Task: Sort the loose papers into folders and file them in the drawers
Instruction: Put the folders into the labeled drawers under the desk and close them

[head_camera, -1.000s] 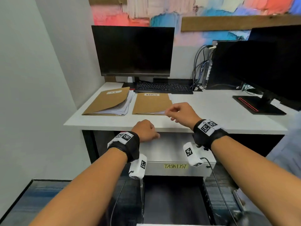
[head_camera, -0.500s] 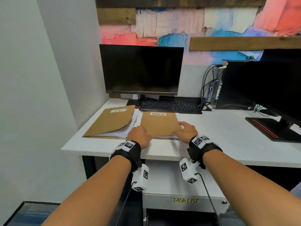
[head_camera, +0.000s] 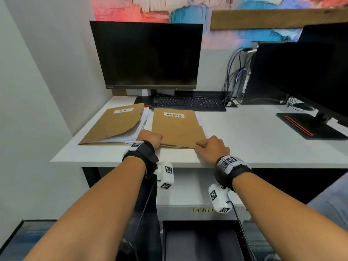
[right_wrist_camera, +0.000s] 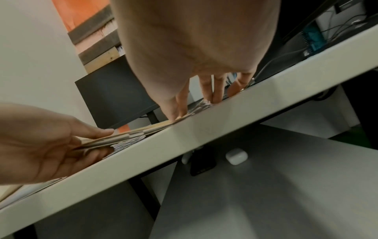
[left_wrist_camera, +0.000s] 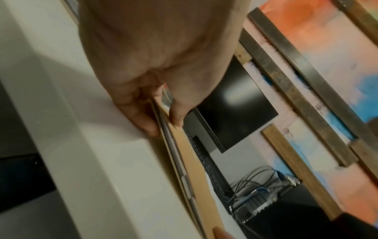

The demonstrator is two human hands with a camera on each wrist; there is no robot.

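Note:
A brown folder labelled ADMIN (head_camera: pixel 177 127) lies on the white desk (head_camera: pixel 254 140), with sheets showing at its near edge. My left hand (head_camera: pixel 150 137) pinches its near left corner. In the left wrist view the thumb lies on top of the folder (left_wrist_camera: pixel 190 161) and the fingers (left_wrist_camera: pixel 143 119) are beneath it. My right hand (head_camera: pixel 211 147) is at the near right corner, thumb on the cover, fingers (right_wrist_camera: pixel 214 92) curled down at the edge. A second folder (head_camera: pixel 116 123), stuffed with white papers, lies to the left.
A monitor (head_camera: pixel 146 55) and keyboard (head_camera: pixel 188 103) stand behind the folders, and a second monitor (head_camera: pixel 310 76) is at the right. Under the desk is a white cabinet (head_camera: pixel 188 185) with a TASK LIST label and an open dark drawer (head_camera: pixel 201 242). An earbud case (right_wrist_camera: pixel 236 156) sits on the cabinet top.
Both hands rose from the desk's front edge onto the ADMIN folder. The right hand then drew back from the cover to the near right corner, and the left took hold of the near left corner.

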